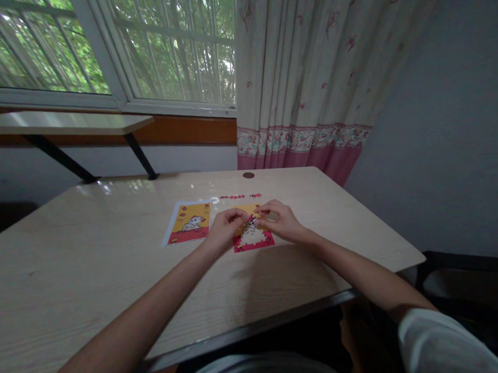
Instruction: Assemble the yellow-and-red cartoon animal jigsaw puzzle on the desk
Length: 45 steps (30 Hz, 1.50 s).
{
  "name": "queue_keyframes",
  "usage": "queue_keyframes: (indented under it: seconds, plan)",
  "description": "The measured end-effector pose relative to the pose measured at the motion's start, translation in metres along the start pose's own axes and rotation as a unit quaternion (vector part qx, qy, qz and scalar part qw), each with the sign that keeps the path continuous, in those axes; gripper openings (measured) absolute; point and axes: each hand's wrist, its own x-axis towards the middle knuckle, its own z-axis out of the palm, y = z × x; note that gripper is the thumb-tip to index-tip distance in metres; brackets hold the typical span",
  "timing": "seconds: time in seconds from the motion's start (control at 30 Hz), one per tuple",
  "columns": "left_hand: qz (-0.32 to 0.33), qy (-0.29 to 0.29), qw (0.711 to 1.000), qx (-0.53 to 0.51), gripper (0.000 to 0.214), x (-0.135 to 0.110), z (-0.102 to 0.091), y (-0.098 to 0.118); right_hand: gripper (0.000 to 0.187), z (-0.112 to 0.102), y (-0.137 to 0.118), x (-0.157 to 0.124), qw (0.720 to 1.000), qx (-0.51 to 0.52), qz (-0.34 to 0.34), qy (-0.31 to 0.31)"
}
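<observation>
A partly assembled jigsaw puzzle [268,240] lies on the table, with a red border, a yellow upper part and a pale gap in its middle. My left hand [226,226] is over its left side, thumb and forefinger pinched on a small reddish jigsaw piece [250,216]. From the right, my right hand [282,221] reaches over the upper right of the puzzle. Its fingers are curled into a pinch; whatever is between the tips is too small to make out. Left of the puzzle lies a printed picture [191,222] of a white cartoon animal on yellow and red.
Several loose red pieces [237,197] lie in a row behind the puzzle. A dark round disc [248,175] sits at the far table edge. A raised shelf [70,122] on black brackets stands at the back left. A curtain [294,95] hangs behind the wooden table [102,244].
</observation>
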Motion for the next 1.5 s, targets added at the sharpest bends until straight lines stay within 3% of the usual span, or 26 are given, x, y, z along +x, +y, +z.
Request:
queue_keyframes:
  seconds: [0.23, 0.5, 0.77, 1.07, 1.5]
  plan:
    - [0.011, -0.008, 1.0, 0.019, 0.022, 0.0, 0.001, -0.004, 0.023, -0.002, 0.002, -0.001, 0.998, -0.036, -0.044, -0.035]
    - [-0.011, 0.002, 1.0, -0.02, 0.011, -0.001, 0.002, 0.003, 0.019, -0.002, 0.0, -0.001, 0.999, -0.026, -0.023, 0.007]
    - [-0.016, -0.039, 0.999, -0.024, 0.008, -0.005, 0.006, -0.002, 0.016, 0.0, 0.001, -0.001, 0.999, 0.028, 0.01, 0.027]
    - [-0.032, -0.061, 0.997, -0.047, 0.018, -0.005, 0.004, -0.004, 0.028, -0.002, 0.003, -0.003, 0.991, -0.071, -0.109, 0.01]
    - [-0.005, -0.032, 0.999, 0.025, 0.008, -0.005, 0.0, 0.008, 0.022, -0.008, -0.002, -0.001, 0.987, -0.117, -0.107, 0.01]
